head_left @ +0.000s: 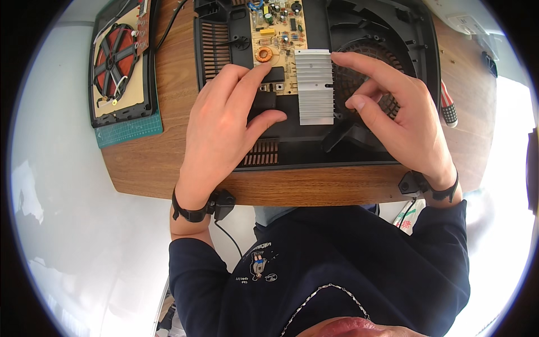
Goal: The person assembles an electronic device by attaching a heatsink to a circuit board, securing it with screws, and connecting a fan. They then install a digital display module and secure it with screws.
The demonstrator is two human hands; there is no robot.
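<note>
A tan circuit board [279, 42] with a copper-wound coil [263, 54] lies in a black plastic housing [292, 150]. Attached along its right side is a silver finned heat sink [315, 90]. My left hand [222, 121] hovers over the board's lower left, thumb and fingers apart. Its fingertips are close to a black block [273, 74] on the board; contact cannot be made out. My right hand [404, 109] is open, the index fingertip at the heat sink's upper right corner and the thumb apart from it. Neither hand holds anything visible.
A black-framed panel [147, 101] with a round red-and-black coil [116, 63] rests at the left on a green cutting mat [132, 130]. A black cable [168, 25] runs beside it. Right of the housing lies a red-and-black handled tool [448, 109] on the wooden table [314, 187].
</note>
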